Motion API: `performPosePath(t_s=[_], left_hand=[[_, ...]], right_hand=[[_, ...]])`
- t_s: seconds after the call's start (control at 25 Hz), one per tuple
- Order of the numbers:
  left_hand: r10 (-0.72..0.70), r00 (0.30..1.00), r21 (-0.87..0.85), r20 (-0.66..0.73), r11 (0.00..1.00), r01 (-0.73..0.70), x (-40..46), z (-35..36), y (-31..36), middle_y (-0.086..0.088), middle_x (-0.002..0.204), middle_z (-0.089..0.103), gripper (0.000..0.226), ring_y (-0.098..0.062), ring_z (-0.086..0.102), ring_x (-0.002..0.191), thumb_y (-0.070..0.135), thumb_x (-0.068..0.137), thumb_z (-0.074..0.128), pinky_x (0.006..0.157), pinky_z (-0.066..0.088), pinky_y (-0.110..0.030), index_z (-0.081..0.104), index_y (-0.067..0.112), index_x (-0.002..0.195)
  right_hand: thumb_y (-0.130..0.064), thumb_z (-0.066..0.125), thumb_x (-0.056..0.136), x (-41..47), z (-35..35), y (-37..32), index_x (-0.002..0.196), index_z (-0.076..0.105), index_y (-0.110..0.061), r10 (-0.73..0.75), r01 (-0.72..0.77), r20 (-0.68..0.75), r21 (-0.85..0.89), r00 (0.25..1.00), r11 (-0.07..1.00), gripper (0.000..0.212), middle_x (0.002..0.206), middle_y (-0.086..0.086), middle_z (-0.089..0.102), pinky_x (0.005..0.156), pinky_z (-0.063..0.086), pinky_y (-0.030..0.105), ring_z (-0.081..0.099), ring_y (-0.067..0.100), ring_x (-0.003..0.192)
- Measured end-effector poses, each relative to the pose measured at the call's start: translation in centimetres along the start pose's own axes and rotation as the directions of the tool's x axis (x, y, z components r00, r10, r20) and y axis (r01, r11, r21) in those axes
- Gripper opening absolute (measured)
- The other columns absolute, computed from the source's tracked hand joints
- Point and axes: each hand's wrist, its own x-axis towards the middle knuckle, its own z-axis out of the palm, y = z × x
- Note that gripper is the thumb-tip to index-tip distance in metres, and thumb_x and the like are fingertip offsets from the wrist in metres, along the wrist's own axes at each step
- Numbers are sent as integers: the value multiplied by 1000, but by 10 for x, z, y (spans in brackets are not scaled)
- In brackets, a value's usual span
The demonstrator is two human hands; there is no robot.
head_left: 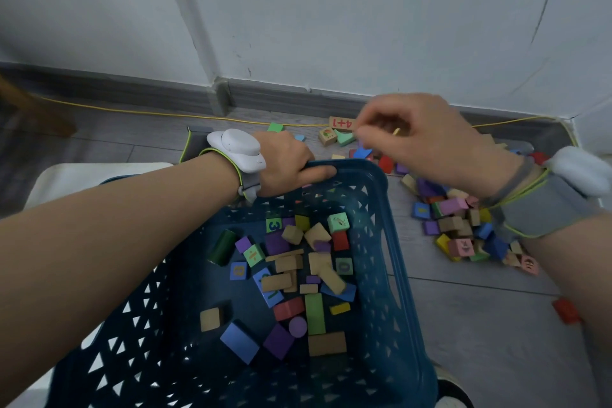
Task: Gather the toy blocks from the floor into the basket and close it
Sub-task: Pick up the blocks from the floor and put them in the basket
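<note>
Down on the grey floor (480, 325), the toy blocks lie in two lots. One lot sits inside the dark blue basket (394, 242), scattered over its bottom: a dark green cylinder (222, 247), a long green block (314, 313), a purple disc (297, 326), a blue slab (239, 342) and many plain wooden pieces among them. The other lot is a loose heap of blocks (463, 225) on the floor just to the right of the basket, spreading back toward the wall (331, 10). A single red block (567, 310) lies apart from the heap, nearer the person. Close to the skirting sits a wooden block marked 4+1 (341, 122), with a picture cube (328, 136) just beside it.

The left hand (288, 162) grips the far rim of the basket, fingers curled over the edge. The right hand (420, 142) hovers above the far blocks with its fingers curled inward, thumb and forefinger pinching close together; something small and yellowish shows between them, but what it is cannot be told. Both wrists carry grey straps with white devices. A thin yellow cable (132, 109) runs along the floor by the wall.
</note>
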Motion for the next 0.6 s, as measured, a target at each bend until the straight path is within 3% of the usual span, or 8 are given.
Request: performPosePath(t_s=[0.04, 0.12, 0.2, 0.24, 0.32, 0.48, 0.6], left_hand=[[4, 1000, 2, 8, 1000, -4, 0, 1, 0, -4, 63, 60, 70, -23, 59, 63, 71, 90, 23, 58, 49, -34, 63, 16, 73], [9, 1000, -4, 10, 1000, -8, 1, 1, 0, -4, 62, 60, 71, -22, 58, 61, 70, 90, 23, 58, 49, -35, 63, 14, 72], [6, 1000, 0, 8, 1000, -6, 1, 1, -1, -4, 61, 59, 72, -22, 57, 59, 71, 90, 22, 59, 51, -36, 61, 14, 70], [3, 1000, 2, 9, 1000, -3, 1, 2, -1, -4, 61, 59, 71, -22, 57, 59, 71, 90, 22, 60, 51, -36, 60, 14, 69], [-2, 1000, 10, 9, 1000, 2, 1, 2, 0, -4, 62, 58, 70, -21, 56, 59, 71, 90, 22, 59, 51, -36, 59, 15, 69], [-9, 1000, 12, 12, 1000, 9, 0, 1, 0, -3, 61, 58, 70, -21, 56, 59, 71, 89, 22, 60, 52, -36, 58, 16, 67], [-9, 1000, 7, 11, 1000, 9, 1, 2, -1, -3, 61, 58, 69, -20, 56, 59, 71, 90, 22, 61, 53, -38, 59, 17, 68]], right_hand=[[-23, 59, 89, -1, 0, 23, 90, 67, -21, 73, -77, -61, -67, 996, 995, 8, 80, -8, 67, 74, 51, 30, 63, 12, 77], [-25, 60, 86, -9, 10, 71, 107, 62, -20, 344, -293, 69, -386, 936, 875, 22, 98, 1, 64, 80, 48, 34, 60, 25, 95], [-30, 64, 81, -30, 33, 105, 130, 46, -23, 620, -284, 273, -706, 735, 648, 53, 121, 9, 53, 88, 47, 39, 47, 34, 117], [-30, 64, 79, -41, 44, 114, 135, 40, -25, 673, -231, 285, -789, 683, 569, 61, 127, 10, 46, 88, 46, 41, 38, 36, 122], [-28, 61, 79, -56, 61, 124, 136, 36, -28, 678, -223, 211, -841, 704, 493, 62, 132, 9, 37, 84, 44, 43, 28, 39, 125], [-27, 57, 80, -73, 82, 143, 130, 35, -30, 708, -311, 78, -861, 702, 403, 55, 138, 10, 22, 82, 48, 48, 33, 45, 120], [-23, 62, 77, -85, 91, 162, 123, 40, -28, 618, -336, -13, -849, 786, 409, 51, 133, 12, 22, 69, 51, 45, 41, 43, 106]])
